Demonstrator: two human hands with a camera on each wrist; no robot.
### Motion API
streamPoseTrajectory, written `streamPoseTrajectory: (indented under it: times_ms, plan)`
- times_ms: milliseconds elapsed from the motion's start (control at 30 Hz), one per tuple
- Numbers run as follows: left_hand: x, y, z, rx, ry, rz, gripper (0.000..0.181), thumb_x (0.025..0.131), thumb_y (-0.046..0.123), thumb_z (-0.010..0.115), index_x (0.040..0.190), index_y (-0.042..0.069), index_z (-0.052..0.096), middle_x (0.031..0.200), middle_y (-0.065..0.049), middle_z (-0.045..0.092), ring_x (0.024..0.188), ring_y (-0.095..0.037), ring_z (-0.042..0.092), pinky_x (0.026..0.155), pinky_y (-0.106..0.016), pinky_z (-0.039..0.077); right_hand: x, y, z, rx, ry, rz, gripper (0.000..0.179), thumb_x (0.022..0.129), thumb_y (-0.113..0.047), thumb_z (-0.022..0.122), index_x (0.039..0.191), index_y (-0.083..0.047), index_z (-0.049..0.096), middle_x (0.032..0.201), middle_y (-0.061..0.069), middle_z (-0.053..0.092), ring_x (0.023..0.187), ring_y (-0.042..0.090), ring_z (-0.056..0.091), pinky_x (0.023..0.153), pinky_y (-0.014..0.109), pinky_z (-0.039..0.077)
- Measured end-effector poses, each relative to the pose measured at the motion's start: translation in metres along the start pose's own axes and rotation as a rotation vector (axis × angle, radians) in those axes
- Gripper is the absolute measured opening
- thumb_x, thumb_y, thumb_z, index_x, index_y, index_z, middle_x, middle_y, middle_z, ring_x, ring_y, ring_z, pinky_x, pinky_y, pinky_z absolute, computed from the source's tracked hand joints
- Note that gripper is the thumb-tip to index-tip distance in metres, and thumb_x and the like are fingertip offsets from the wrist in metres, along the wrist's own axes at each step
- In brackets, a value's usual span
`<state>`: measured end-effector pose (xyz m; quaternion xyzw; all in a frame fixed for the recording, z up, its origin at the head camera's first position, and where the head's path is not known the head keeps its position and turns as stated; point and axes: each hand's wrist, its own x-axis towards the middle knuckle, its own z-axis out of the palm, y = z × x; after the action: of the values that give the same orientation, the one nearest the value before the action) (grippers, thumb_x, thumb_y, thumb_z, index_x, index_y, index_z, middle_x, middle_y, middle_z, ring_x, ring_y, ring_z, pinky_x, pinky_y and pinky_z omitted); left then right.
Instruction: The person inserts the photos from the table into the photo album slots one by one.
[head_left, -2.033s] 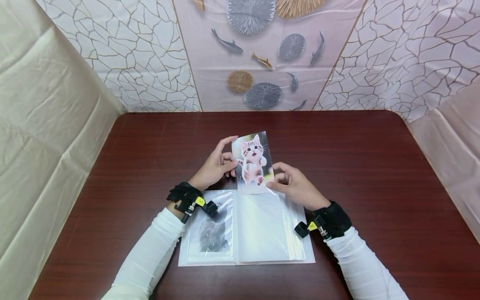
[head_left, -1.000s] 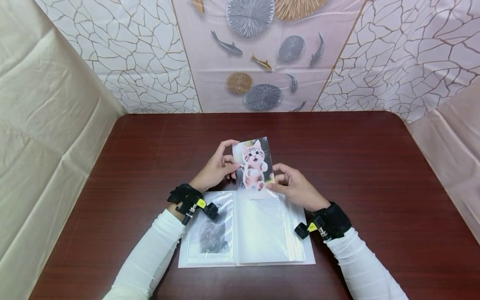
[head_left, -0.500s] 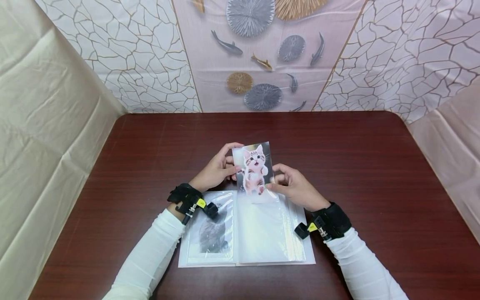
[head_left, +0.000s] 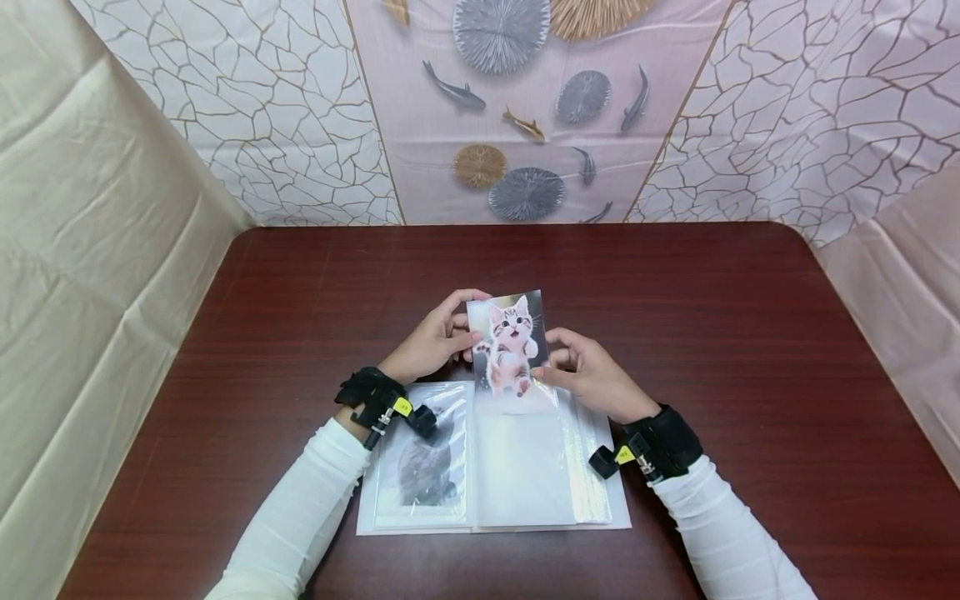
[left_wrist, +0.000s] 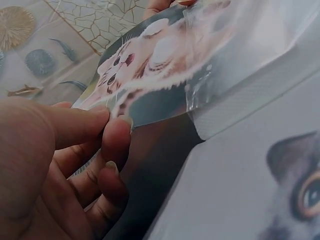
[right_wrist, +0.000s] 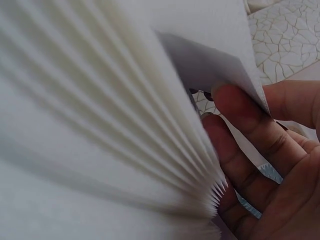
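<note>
A kitten photo [head_left: 512, 350] stands at the top of the right page of an open white photo album [head_left: 619, 508]. My left hand [head_left: 429, 340] pinches the photo's left edge between thumb and fingers. In the left wrist view the lower part of the photo [left_wrist: 150, 75] lies inside a clear plastic sleeve [left_wrist: 235, 75]. My right hand [head_left: 600, 375] pinches the sleeve's upper right corner beside the photo. The right wrist view shows that hand [right_wrist: 275, 155] at the page edge, with several fanned white pages [right_wrist: 115, 95] next to it.
A grey cat photo [head_left: 427, 471] fills the album's left page, partly covered by the left wrist camera. The album lies on a dark red-brown table [head_left: 750, 333]. Patterned cloth [head_left: 525, 108] hangs behind, and pale cloth [head_left: 90, 250] hangs at the left.
The kitten photo has slid down, toward the person, deeper into the sleeve. My left hand's fingers have followed it slightly down and right. The right hand has stayed nearly still.
</note>
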<state>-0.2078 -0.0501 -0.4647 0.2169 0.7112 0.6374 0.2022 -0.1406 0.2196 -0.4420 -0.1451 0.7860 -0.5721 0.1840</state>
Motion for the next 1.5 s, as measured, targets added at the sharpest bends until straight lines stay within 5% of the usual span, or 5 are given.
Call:
streamPoseTrajectory:
  times_ms: [667,867,1133,1500]
  plan:
    - [0.001,-0.0026,-0.0008,-0.013,-0.074,0.011,0.056,0.1,-0.006,0.055,0.15,0.015,0.039,0.104,-0.016,0.07,0.064,-0.021,0.06,0.062,-0.029,0.052,0.0005,-0.0009,0.0006,-0.006,-0.005,0.009,0.036,0.098,-0.007,0.066,0.13,-0.002,0.05,0.072,0.006,0.057,0.061,0.009,0.038,0.061,0.026,0.028]
    - [0.0006,-0.0011,-0.0021,0.003,-0.09,-0.001,0.055,0.1,-0.003,0.058,0.148,0.017,0.042,0.112,-0.017,0.071,0.066,-0.023,0.059,0.062,-0.029,0.052,0.0009,-0.0007,-0.0003,0.004,-0.014,0.006,0.036,0.099,-0.007,0.065,0.132,-0.003,0.051,0.077,0.009,0.064,0.065,0.011,0.047,0.064,0.025,0.033]
    - [0.0007,-0.0011,-0.0011,0.054,-0.107,0.013,0.053,0.1,0.0,0.06,0.148,0.019,0.045,0.095,-0.012,0.07,0.065,-0.028,0.058,0.058,-0.031,0.05,0.0007,-0.0007,-0.0006,0.036,-0.028,0.002,0.036,0.099,-0.006,0.065,0.132,-0.003,0.051,0.091,0.017,0.074,0.077,0.01,0.065,0.073,0.023,0.043]
    - [0.0005,-0.001,-0.0011,0.061,-0.091,-0.001,0.046,0.102,0.005,0.06,0.144,0.018,0.05,0.085,-0.008,0.066,0.066,-0.024,0.057,0.06,-0.029,0.049,0.0012,0.0011,-0.0005,0.053,-0.031,0.008,0.039,0.098,-0.006,0.065,0.133,-0.003,0.05,0.093,0.018,0.074,0.079,0.01,0.068,0.075,0.022,0.044]
